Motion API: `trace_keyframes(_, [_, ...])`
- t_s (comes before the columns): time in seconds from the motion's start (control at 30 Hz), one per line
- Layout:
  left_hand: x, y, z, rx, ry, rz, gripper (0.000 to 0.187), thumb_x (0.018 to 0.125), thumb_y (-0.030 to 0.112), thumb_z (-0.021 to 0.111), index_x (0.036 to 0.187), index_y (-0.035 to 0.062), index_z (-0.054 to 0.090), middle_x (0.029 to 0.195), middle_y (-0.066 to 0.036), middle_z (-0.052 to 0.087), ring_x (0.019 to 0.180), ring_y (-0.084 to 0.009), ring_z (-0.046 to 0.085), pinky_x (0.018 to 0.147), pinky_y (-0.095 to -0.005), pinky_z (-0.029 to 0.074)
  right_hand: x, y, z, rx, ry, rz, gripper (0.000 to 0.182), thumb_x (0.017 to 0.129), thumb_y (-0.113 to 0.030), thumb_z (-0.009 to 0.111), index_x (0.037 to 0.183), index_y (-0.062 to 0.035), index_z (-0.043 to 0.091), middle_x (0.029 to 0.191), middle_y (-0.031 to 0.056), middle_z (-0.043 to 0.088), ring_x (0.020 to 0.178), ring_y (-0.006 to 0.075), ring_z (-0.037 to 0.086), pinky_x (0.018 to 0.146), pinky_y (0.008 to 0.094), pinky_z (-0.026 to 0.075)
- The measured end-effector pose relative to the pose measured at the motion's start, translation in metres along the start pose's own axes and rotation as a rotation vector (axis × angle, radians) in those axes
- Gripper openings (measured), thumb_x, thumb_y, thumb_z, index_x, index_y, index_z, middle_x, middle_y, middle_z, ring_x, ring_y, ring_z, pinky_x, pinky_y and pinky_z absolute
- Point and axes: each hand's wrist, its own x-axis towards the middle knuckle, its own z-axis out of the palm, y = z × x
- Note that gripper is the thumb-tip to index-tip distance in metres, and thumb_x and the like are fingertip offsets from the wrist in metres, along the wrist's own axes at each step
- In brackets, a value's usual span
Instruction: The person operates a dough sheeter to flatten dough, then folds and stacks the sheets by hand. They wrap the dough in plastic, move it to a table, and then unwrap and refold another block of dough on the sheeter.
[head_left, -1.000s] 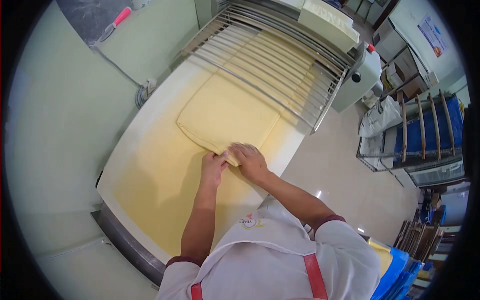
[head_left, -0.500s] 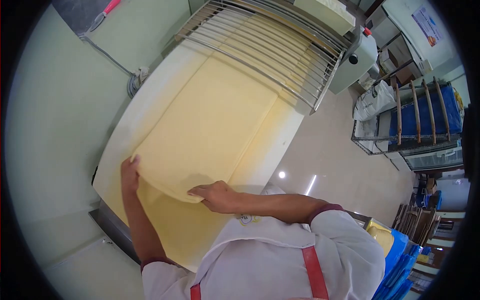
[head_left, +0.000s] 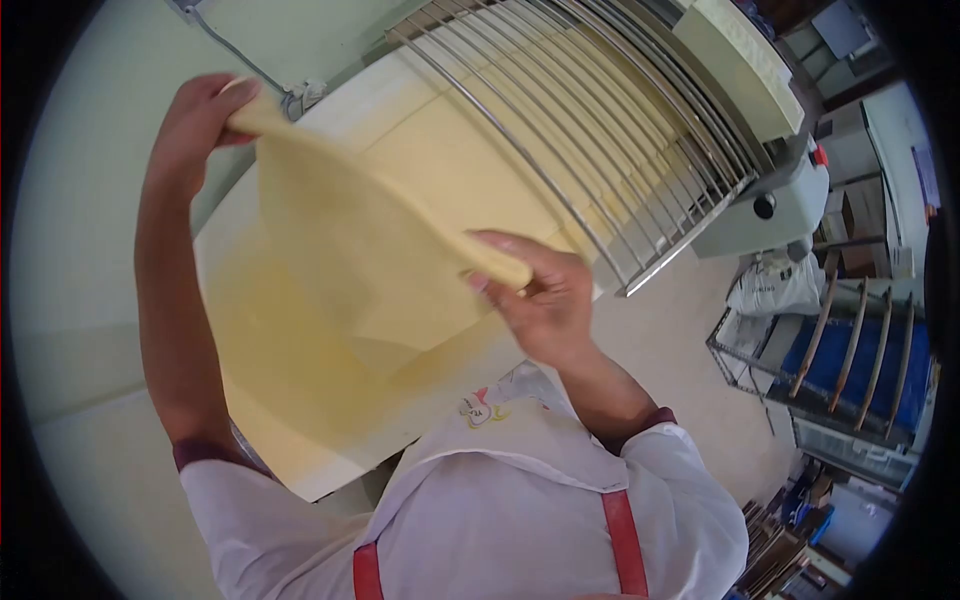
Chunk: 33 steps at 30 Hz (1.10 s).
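A wide sheet of pale yellow dough (head_left: 350, 235) is lifted at its near edge, which hangs as a raised fold between my hands. My left hand (head_left: 205, 115) is closed on the left corner of that edge, high over the left side of the machine's belt. At the right corner, my right hand (head_left: 548, 295) pinches the edge between thumb and fingers. The far part of the sheet lies flat on the white, yellow-stained belt (head_left: 270, 410) and runs under a metal bar guard (head_left: 690, 232).
The machine's housing (head_left: 745, 65) stands behind the guard, with a red button (head_left: 820, 155) at its right. A wall (head_left: 80, 250) with a cable runs along the left. On the right are a metal rack (head_left: 745, 365) with blue contents and a white sack (head_left: 780, 285).
Both hands have raised the dough's near edge and carried it forward, up off the belt. The left hand has risen most. The view has shifted too.
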Motion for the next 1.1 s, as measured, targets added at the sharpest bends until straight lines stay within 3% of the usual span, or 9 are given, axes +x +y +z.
trace_keyframes(0.13, [0.062, 0.017, 0.088, -0.288, 0.095, 0.03, 0.042, 0.086, 0.041, 0.061, 0.101, 0.002, 0.059, 0.087, -0.007, 0.062, 0.085, -0.0135, 0.062, 0.078, -0.0295, 0.053, 0.033, 0.017, -0.063, 0.001, 0.143, 0.164, 0.037, 0.079, 0.004, 0.067, 0.115, 0.0004, 0.061, 0.104, 0.0119, 0.067, 0.092, 0.0101, 0.064, 0.08, 0.0241, 0.05])
trace_keyframes(0.2, [0.09, 0.001, 0.143, -0.439, -0.122, -0.085, 0.046, 0.087, 0.04, 0.063, 0.11, 0.0011, 0.055, 0.1, -0.012, 0.063, 0.089, -0.017, 0.063, 0.078, -0.0313, 0.053, 0.044, 0.047, -0.1, -0.194, 0.15, 0.201, 0.036, 0.08, 0.001, 0.068, 0.115, 0.0004, 0.061, 0.105, 0.0114, 0.067, 0.094, 0.0117, 0.064, 0.081, 0.0254, 0.05])
trace_keyframes(0.23, [0.101, -0.056, 0.188, -0.645, -0.194, 0.188, 0.05, 0.088, 0.04, 0.062, 0.117, 0.0002, 0.051, 0.11, -0.012, 0.062, 0.099, -0.0198, 0.062, 0.084, -0.0313, 0.051, 0.048, 0.06, -0.122, -0.382, 0.13, 0.192, 0.036, 0.08, 0.0, 0.068, 0.116, 0.0001, 0.061, 0.106, 0.0112, 0.067, 0.095, 0.0137, 0.064, 0.082, 0.0266, 0.05])
trace_keyframes(0.27, [0.081, -0.078, 0.232, 0.057, -0.048, 0.189, 0.06, 0.091, 0.043, 0.056, 0.131, 0.0, 0.042, 0.129, -0.018, 0.052, 0.121, -0.0267, 0.051, 0.1, -0.0383, 0.042, 0.049, 0.061, -0.141, -0.497, 0.159, 0.188, 0.036, 0.08, -0.001, 0.068, 0.116, -0.0007, 0.062, 0.108, 0.0112, 0.067, 0.097, 0.016, 0.064, 0.083, 0.028, 0.05])
trace_keyframes(0.33, [0.022, -0.101, 0.276, 0.531, 0.007, 0.263, 0.071, 0.094, 0.042, 0.048, 0.146, 0.0034, 0.021, 0.15, -0.019, 0.023, 0.14, -0.0302, 0.021, 0.113, -0.0478, 0.016, 0.042, 0.057, -0.19, -0.668, 0.254, 0.16, 0.037, 0.081, -0.004, 0.067, 0.117, -0.0024, 0.062, 0.111, 0.0119, 0.066, 0.103, 0.0211, 0.063, 0.088, 0.0305, 0.048])
trace_keyframes(0.57, [-0.047, -0.145, 0.227, 0.727, 0.036, 0.141, 0.073, 0.091, 0.038, 0.049, 0.149, 0.0074, 0.015, 0.154, -0.016, 0.015, 0.143, -0.0298, 0.012, 0.114, -0.051, 0.009, 0.086, -0.024, -0.378, -1.499, 0.668, -0.182, 0.035, 0.09, -0.017, 0.06, 0.12, 0.0023, 0.057, 0.119, 0.0182, 0.06, 0.11, 0.0307, 0.057, 0.096, 0.0348, 0.042])
trace_keyframes(0.83, [-0.113, -0.208, 0.143, 0.729, 0.03, 0.08, 0.071, 0.09, 0.037, 0.051, 0.148, 0.0097, 0.021, 0.154, -0.013, 0.019, 0.143, -0.0282, 0.015, 0.114, -0.0488, 0.011, 0.127, -0.029, -0.57, -1.822, 0.403, 0.114, 0.055, 0.097, -0.039, 0.042, 0.133, 0.0035, 0.043, 0.14, 0.0257, 0.039, 0.129, 0.0394, 0.038, 0.106, 0.0422, 0.031])
trace_keyframes(0.97, [-0.137, -0.23, 0.116, 0.709, 0.021, 0.052, 0.069, 0.09, 0.036, 0.051, 0.147, 0.0088, 0.023, 0.154, -0.012, 0.02, 0.142, -0.0284, 0.017, 0.114, -0.0493, 0.01, 0.121, -0.046, -0.526, -1.551, 0.528, -0.03, 0.056, 0.098, -0.039, 0.04, 0.136, 0.0026, 0.041, 0.144, 0.0249, 0.034, 0.132, 0.0382, 0.035, 0.108, 0.0415, 0.029])
trace_keyframes(1.1, [-0.114, -0.25, 0.107, 0.661, 0.055, 0.089, 0.065, 0.09, 0.034, 0.052, 0.144, 0.0071, 0.029, 0.151, -0.014, 0.026, 0.14, -0.0294, 0.023, 0.112, -0.0512, 0.014, 0.068, -0.025, -0.279, -1.364, 0.649, -0.433, 0.04, 0.093, -0.018, 0.052, 0.129, 0.0, 0.05, 0.125, 0.0202, 0.056, 0.119, 0.034, 0.05, 0.103, 0.0399, 0.036])
